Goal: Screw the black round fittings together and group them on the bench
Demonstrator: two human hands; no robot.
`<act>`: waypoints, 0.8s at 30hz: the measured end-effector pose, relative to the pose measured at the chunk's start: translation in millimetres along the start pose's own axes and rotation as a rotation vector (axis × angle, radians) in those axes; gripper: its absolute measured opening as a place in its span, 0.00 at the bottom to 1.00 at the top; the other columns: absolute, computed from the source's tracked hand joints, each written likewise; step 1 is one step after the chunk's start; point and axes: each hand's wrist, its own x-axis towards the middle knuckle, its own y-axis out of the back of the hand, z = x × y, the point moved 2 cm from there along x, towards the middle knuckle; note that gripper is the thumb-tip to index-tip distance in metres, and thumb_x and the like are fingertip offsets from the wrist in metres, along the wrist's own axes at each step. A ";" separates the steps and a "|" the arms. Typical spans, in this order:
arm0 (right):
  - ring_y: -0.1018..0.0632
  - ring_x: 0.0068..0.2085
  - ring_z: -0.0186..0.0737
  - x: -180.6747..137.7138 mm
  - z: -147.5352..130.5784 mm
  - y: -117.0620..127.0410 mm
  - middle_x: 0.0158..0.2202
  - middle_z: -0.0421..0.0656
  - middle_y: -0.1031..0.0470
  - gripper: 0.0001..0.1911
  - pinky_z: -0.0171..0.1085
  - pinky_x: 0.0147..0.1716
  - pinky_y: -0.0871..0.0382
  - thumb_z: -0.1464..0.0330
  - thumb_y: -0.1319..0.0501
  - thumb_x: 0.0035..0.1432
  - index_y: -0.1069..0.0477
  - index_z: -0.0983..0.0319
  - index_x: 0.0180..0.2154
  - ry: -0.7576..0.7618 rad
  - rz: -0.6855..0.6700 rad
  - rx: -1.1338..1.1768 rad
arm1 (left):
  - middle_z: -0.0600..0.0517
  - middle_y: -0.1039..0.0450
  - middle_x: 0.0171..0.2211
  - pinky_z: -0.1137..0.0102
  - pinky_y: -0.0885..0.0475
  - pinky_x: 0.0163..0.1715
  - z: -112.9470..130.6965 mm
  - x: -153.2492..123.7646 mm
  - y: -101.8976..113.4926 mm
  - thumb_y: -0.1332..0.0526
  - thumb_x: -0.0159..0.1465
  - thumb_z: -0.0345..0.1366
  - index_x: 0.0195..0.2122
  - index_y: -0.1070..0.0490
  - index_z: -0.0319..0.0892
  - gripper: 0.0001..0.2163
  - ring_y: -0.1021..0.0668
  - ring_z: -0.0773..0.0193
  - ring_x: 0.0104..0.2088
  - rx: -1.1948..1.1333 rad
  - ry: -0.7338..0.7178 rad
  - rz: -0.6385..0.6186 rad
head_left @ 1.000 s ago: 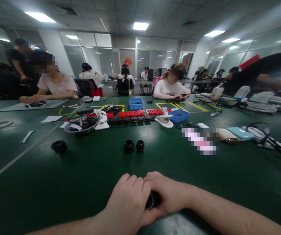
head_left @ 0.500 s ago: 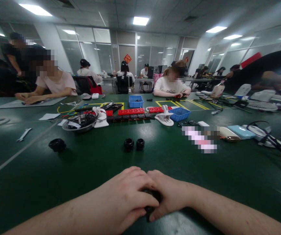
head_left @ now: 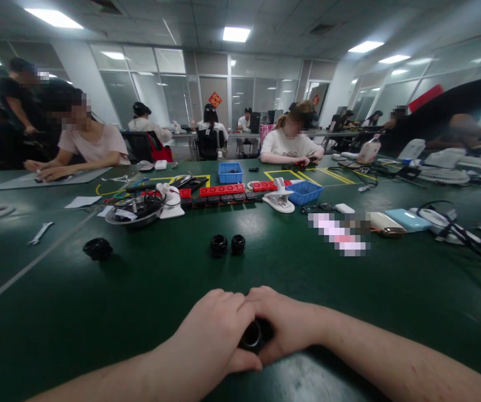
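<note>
Near the front edge of the green table (head_left: pixel 173 290), my left hand (head_left: pixel 217 329) and my right hand (head_left: pixel 286 324) are closed together around a black round part (head_left: pixel 252 335). Its ring-shaped opening shows in the gap between thumbs and fingers; the rest is covered by my hands. Beyond them stand two short black ring-shaped parts, the left one (head_left: pixel 219 245) slightly bigger than the right one (head_left: pixel 238 244). Further left lies a wider black round piece (head_left: pixel 98 249), whose exact kind I cannot tell.
A metal bowl of cables (head_left: pixel 133 218), white clamps (head_left: pixel 279 198), red blocks (head_left: pixel 222 190) and blue bins (head_left: pixel 305 194) line the middle of the table. At left is a wrench (head_left: pixel 41 233). Power banks (head_left: pixel 408 220) and cables lie at right. Several people sit beyond.
My left hand has turned and its fingers have shifted over the black part, so its round opening now shows more. The view has moved slightly; the pieces on the table stay put.
</note>
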 end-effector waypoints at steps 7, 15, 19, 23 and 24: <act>0.31 0.34 0.36 0.5 4.4 -5.4 0.30 0.39 0.31 0.20 0.36 0.37 0.40 0.58 0.32 0.38 0.34 0.63 0.30 0.042 0.037 -0.043 | 0.52 0.29 0.20 0.63 0.32 0.28 9.3 -3.8 -19.0 0.33 0.48 0.48 0.24 0.31 0.38 0.16 0.27 0.60 0.21 0.164 0.018 0.292; 0.31 0.36 0.37 0.8 6.1 -3.6 0.34 0.39 0.29 0.24 0.38 0.38 0.41 0.60 0.30 0.35 0.31 0.61 0.36 0.065 0.025 0.010 | 0.47 0.27 0.31 0.54 0.34 0.41 6.3 -4.3 -1.0 0.31 0.43 0.52 0.37 0.31 0.36 0.27 0.26 0.53 0.33 0.125 -0.088 0.213; 0.31 0.38 0.38 0.3 4.9 -2.2 0.37 0.40 0.29 0.24 0.38 0.40 0.42 0.59 0.32 0.40 0.31 0.60 0.40 0.078 0.000 0.039 | 0.51 0.28 0.37 0.64 0.33 0.38 1.7 -7.9 18.9 0.32 0.52 0.40 0.40 0.31 0.41 0.17 0.27 0.58 0.36 -0.051 -0.228 0.030; 0.31 0.37 0.37 -0.1 5.1 -2.0 0.34 0.38 0.29 0.21 0.37 0.39 0.42 0.60 0.31 0.39 0.32 0.62 0.35 0.069 -0.001 0.016 | 0.54 0.30 0.43 0.65 0.36 0.43 -3.5 -12.2 25.0 0.38 0.58 0.27 0.43 0.32 0.47 0.13 0.29 0.61 0.42 -0.118 -0.298 -0.028; 0.31 0.37 0.37 -0.1 5.2 -2.1 0.34 0.38 0.30 0.21 0.36 0.39 0.42 0.60 0.31 0.39 0.32 0.62 0.34 0.070 -0.001 0.006 | 0.55 0.30 0.43 0.66 0.36 0.44 -4.3 -12.1 23.7 0.39 0.58 0.26 0.43 0.32 0.48 0.13 0.29 0.62 0.43 -0.128 -0.307 -0.041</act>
